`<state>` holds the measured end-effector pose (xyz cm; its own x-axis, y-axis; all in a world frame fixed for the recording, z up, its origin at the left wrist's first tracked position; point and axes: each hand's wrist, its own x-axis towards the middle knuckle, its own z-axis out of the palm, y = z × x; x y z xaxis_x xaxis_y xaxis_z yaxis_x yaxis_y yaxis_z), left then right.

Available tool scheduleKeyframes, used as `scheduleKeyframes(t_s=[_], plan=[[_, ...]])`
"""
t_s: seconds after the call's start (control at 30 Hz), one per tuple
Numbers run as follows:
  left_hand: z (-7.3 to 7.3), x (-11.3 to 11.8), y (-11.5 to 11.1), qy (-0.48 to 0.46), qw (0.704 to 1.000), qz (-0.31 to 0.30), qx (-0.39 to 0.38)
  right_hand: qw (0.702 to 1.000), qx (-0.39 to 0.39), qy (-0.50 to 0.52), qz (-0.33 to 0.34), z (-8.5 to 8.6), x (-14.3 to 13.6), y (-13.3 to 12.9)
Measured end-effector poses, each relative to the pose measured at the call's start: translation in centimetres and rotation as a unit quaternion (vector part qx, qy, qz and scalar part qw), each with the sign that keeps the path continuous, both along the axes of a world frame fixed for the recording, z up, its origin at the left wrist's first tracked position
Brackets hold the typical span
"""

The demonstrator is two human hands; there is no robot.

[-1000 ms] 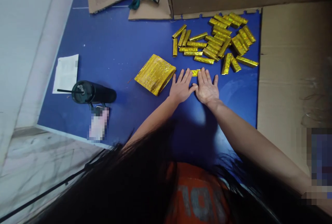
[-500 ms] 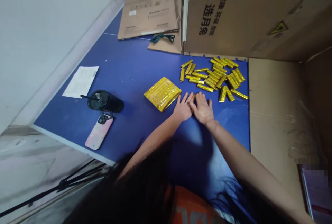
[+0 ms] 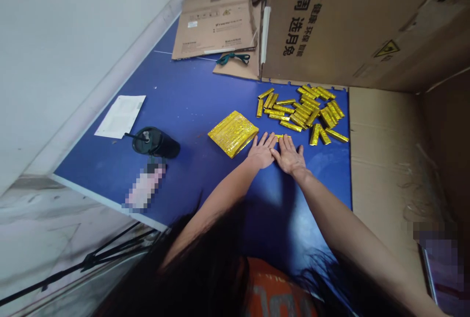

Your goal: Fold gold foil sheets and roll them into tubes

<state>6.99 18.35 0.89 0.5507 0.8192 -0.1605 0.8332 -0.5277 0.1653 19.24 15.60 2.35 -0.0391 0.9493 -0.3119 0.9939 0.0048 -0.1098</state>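
My left hand (image 3: 262,152) lies palm down on the blue table (image 3: 176,86), fingers stretched out. Beside it my right hand (image 3: 291,156) is also flat with its fingers extended, its thumb touching the left hand. A gold foil stick (image 3: 282,136) shows at the fingertips of both hands, partly covered by them. Just left of my left hand is a flat gold block (image 3: 233,133) that looks like sticks side by side. Several loose gold sticks (image 3: 301,111) lie scattered beyond my hands.
A dark tumbler (image 3: 157,143) with a straw stands at the left, near a blurred phone (image 3: 145,188) and a white paper (image 3: 120,116). Flattened cardboard (image 3: 215,25) with a green cord (image 3: 233,58) lies at the back. A large carton (image 3: 345,18) rises behind the sticks.
The view has shifted slightly. More of the gold stick now shows beyond my fingertips. Both hands remain flat, close together, in nearly the same place.
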Motion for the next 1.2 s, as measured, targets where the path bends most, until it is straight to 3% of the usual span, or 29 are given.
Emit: scheduleKeyframes(t_s=[0.37, 0.7, 0.93, 1.2], plan=[[0.3, -2.2, -1.7, 0.006, 1.0, -0.01, 0.025, 1.0, -0.001, -0.02, -0.007, 0.2, 0.9, -2.1], [0.4, -2.6, -5.0, -0.001, 0.999, 0.002, 0.044, 1.0, 0.004, -0.025, 0.004, -0.4, 0.5, -4.7], [1.0, -3.3, -6.1, -0.001, 0.998, -0.035, 0.055, 1.0, 0.019, -0.011, 0.012, -0.4, -0.2, -6.7], [1.0, -2.3, -7.5, -0.005, 0.995, -0.084, 0.048, 0.999, 0.025, 0.014, 0.035, -0.1, 0.1, -7.9]])
